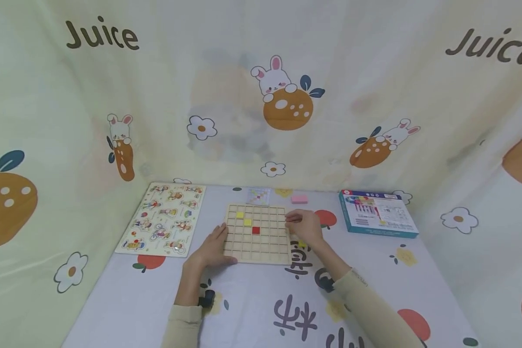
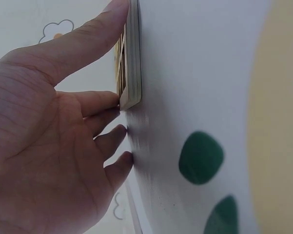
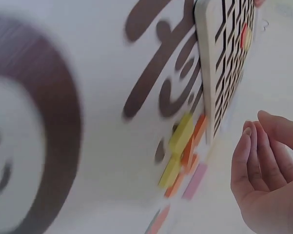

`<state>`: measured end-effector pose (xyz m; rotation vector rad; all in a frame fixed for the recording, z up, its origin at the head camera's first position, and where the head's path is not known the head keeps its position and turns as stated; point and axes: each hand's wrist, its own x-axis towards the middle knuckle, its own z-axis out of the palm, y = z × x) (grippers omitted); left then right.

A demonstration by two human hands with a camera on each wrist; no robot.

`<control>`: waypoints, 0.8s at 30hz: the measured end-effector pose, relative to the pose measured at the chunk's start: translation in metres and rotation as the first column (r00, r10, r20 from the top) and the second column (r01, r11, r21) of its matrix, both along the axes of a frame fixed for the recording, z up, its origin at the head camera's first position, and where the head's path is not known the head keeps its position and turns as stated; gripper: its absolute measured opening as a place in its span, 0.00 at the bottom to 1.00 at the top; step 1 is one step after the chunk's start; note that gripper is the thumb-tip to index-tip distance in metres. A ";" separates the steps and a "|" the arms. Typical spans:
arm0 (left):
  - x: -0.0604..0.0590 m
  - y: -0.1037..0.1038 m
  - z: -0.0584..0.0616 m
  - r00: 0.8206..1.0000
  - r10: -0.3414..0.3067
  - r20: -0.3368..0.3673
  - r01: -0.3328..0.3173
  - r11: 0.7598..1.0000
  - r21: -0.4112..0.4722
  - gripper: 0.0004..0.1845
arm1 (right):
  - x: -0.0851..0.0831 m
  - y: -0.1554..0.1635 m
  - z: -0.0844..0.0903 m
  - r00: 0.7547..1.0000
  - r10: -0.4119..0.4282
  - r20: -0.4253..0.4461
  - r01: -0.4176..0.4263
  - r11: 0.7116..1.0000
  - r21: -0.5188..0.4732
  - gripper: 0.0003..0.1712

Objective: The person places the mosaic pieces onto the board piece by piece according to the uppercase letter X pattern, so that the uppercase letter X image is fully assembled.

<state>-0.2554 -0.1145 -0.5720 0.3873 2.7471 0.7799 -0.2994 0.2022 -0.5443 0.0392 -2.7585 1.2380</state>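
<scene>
At the far left, a picture board [image 1: 161,220] is lying on the cloth [image 1: 243,314]. To its right, the left hand [image 1: 210,250] is bracing a wooden grid [image 1: 261,246], which is occupying the middle of the scene; were this support slackening, or the thumb pushing unevenly, the grid could slide or turn. Within it, two yellow squares [image 1: 247,222] and a red square [image 1: 255,230] are forming a slanting line from near the far left corner toward the middle; a knock to the grid could unseat them. Behind, a patterned card [image 1: 258,195] is lying near a pink block [image 1: 299,199]. The right hand [image 1: 305,225] is hovering by the grid's right edge, beside which yellow pieces [image 3: 181,134] and orange pieces [image 3: 187,156] are lying loosely together; a dragging wrist could scatter them. Farther right, a box [image 1: 377,214] is lying well apart from both hands.

Fingers: the left ones are spreading, nearly straight and unclenched, touching the grid's side while the thumb is touching its near edge. The right ones are curving, their tips almost meeting the thumb; whether they are pinching a small piece cannot be told.
</scene>
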 end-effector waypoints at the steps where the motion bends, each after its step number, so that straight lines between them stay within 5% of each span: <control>1: 0.001 0.000 0.000 1.000 -0.002 -0.002 0.002 1.000 -0.004 0.60 | 0.001 0.004 0.001 1.000 -0.015 0.015 0.015 1.000 0.004 0.12; 18: 0.003 0.003 0.001 1.000 -0.006 -0.010 0.006 1.000 0.016 0.59 | 0.017 0.069 -0.017 0.991 -0.106 0.084 0.097 0.990 0.106 0.13; 24: 0.004 0.001 0.004 1.000 -0.002 -0.003 0.002 1.000 0.005 0.58 | 0.021 0.075 -0.022 0.984 -0.086 0.155 0.066 0.989 0.133 0.17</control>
